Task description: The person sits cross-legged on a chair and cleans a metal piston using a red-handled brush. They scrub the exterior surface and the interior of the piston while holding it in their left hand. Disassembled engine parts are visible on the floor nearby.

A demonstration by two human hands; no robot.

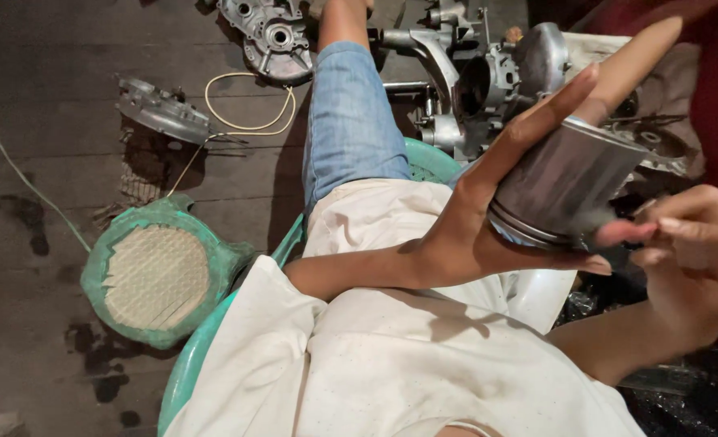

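**Piston cradled at chest height, fingers working its lower edge**

The left hand (488, 218) is wrapped round a grey cylindrical metal piston (565, 182), thumb under the ringed end and fingers stretched along the top, so the barrel lies tilted toward two o'clock with its grooves turned to the other hand. That spread grasp looks meant to steady it while leaving the ring end bare. The right hand (687, 251) comes in from three o'clock with fingertips (622, 232) pinched together at the piston's lower rim; whether they grip something small there I cannot tell, as the spot is blurred.

Beyond, at twelve o'clock, a bare aluminium engine crankcase (497, 81) sits on the dark wooden floor (67, 81), near enough to reach. A second cast cover (270, 36) lies at eleven o'clock, and a round green-rimmed woven stool seat (157, 275) at nine
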